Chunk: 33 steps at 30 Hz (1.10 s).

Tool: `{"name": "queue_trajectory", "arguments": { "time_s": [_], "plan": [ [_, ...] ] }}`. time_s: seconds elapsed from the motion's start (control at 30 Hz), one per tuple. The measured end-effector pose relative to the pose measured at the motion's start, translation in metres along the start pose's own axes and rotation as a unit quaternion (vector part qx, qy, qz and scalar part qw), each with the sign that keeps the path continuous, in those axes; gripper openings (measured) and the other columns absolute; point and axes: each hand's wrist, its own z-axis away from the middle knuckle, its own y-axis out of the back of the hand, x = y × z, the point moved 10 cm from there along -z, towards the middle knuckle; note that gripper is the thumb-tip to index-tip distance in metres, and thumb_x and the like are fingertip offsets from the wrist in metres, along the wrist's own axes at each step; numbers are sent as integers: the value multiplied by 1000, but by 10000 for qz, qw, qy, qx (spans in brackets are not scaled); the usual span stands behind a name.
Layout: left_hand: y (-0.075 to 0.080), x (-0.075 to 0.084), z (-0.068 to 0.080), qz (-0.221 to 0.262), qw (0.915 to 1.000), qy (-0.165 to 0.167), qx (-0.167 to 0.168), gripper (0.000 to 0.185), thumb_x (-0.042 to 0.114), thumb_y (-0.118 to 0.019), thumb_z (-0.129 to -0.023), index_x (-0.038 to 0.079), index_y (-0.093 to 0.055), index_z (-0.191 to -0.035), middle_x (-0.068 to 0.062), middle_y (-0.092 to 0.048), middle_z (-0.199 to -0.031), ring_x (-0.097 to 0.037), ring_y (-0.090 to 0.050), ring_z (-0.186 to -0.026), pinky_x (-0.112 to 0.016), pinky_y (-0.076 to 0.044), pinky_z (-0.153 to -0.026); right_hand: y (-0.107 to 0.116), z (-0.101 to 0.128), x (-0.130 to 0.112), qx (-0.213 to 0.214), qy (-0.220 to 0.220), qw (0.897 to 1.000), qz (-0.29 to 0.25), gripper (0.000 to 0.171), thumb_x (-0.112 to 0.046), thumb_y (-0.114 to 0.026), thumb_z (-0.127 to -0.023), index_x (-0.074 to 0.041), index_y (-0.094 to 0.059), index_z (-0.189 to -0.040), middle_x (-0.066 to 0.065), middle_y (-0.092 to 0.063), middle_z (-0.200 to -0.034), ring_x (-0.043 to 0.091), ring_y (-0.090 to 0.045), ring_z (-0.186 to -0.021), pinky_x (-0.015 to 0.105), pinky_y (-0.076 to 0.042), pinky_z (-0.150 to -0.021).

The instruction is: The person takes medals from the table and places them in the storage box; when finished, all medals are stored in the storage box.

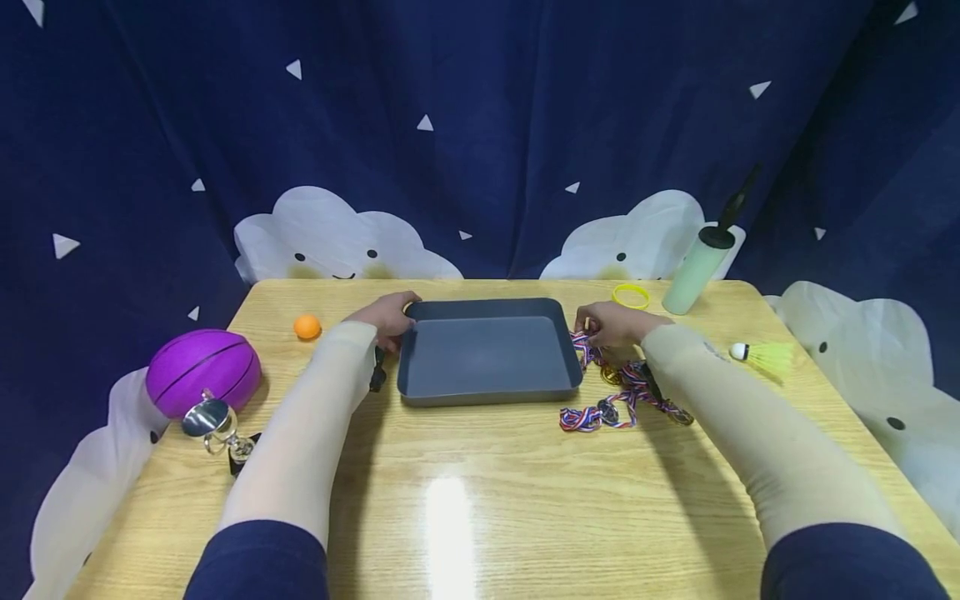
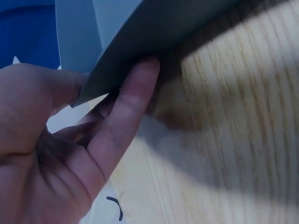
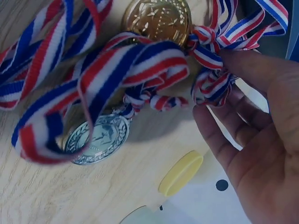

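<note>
One gray tray (image 1: pixel 491 354) marks the clock's center on a wooden table (image 1: pixel 540 508). Nearest, a silver trophy (image 1: pixel 210 417) is toward eight o'clock and several medals (image 3: pixel 158 22) toward four. At three, the right hand (image 1: pixel 613 322) pinches a striped ribbon (image 3: pixel 212 91) beside the tray. At nine, the left hand (image 1: pixel 386 315) grips the tray's edge. Farther back, an orange ball (image 1: pixel 307 327) is between nine and ten; a green pump (image 1: pixel 690 277) is at two.
</note>
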Motion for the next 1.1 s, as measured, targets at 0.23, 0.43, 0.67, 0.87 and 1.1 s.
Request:
{"name": "queue_trajectory", "arguments": {
  "time_s": [0.23, 0.43, 0.67, 0.87, 1.1],
  "plan": [
    [-5, -2, -2, 214, 9997, 65, -101, 58, 5, -45, -110, 15, -29, -165, -29, -46, -153, -22, -65, -76, -35, -66, -64, 10, 5, 10, 303, -154, 9993, -161, 4, 1, -68, -96, 2, -70, -93, 14, -73, -87, 21, -66, -80, 37, -59, -76],
    [-2, -1, -1, 249, 9997, 19, -47, 56, 4, -45, -110, 13, -32, -163, -30, -52, -144, -23, -65, -75, -34, -65, -61, 34, 8, 21, 944, -416, 9892, -1041, 14, -7, -65, -102, 3, -72, -95, 14, -73, -87, 12, -59, -73, 27, -50, -67],
    [0, -1, 1, 231, 9997, -1, 62, 56, 5, -45, -110, 13, -32, -164, -31, -56, -138, -22, -65, -71, -35, -65, -61, 54, 3, 5, 1232, -663, 9465, -2907, 23, -12, -61, -106, 9, -65, -113, -2, -71, -83, 5, -63, -72, 18, -58, -70],
    [-1, 1, -2, 242, 9997, -23, 86, 56, 6, -45, -110, 12, -32, -164, -30, -57, -137, -21, -65, -71, -34, -66, -61, 47, -22, -35, 1053, -778, 9065, -4013, 21, -10, -61, -105, 9, -60, -115, -3, -72, -86, 6, -70, -74, 22, -64, -75],
    [1, 7, 0, 178, 9997, -130, 139, 53, 6, -45, -110, 11, -34, -162, -29, -50, -150, -21, -66, -69, -35, -66, -62, 10, -62, -93, 456, -1240, 8764, -4631, 7, -3, -60, -104, 3, -60, -106, 2, -73, -76, 9, -71, -64, 23, -65, -69]
  ]
}}
